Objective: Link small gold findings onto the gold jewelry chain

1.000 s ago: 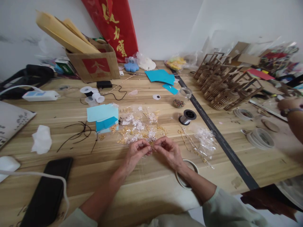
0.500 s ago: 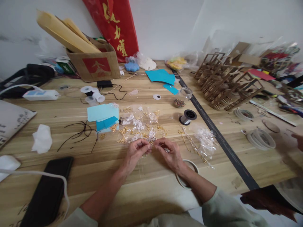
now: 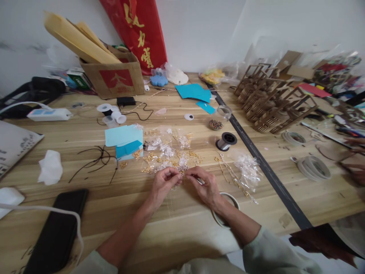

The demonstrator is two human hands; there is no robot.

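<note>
My left hand [image 3: 166, 183] is closed in a pinch, fingertips together at the near edge of the bead pile. Close beside it on the right, my right hand [image 3: 204, 185] pinches too, its fingertips almost meeting the left ones. What either pinch holds is too small to make out; a faint thin line runs down toward the table below the left hand. Just beyond the fingertips lie silver beads [image 3: 182, 163], with gold beads [image 3: 148, 169] to their left. A white tape roll [image 3: 221, 224] lies partly under my right forearm.
A wire spool [image 3: 227, 141], bead jar [image 3: 219, 118] and gold and silver chains [image 3: 234, 176] lie right of the beads. Black cords [image 3: 99, 160] and a phone [image 3: 58, 228] are left. Wooden frames [image 3: 270, 101] stand back right. Another person's hand [image 3: 356, 171] shows at the right edge.
My two hands stay nearly in place, with only a slight shift of the right fingers. At the right edge, the other person's hands have come further into view.
</note>
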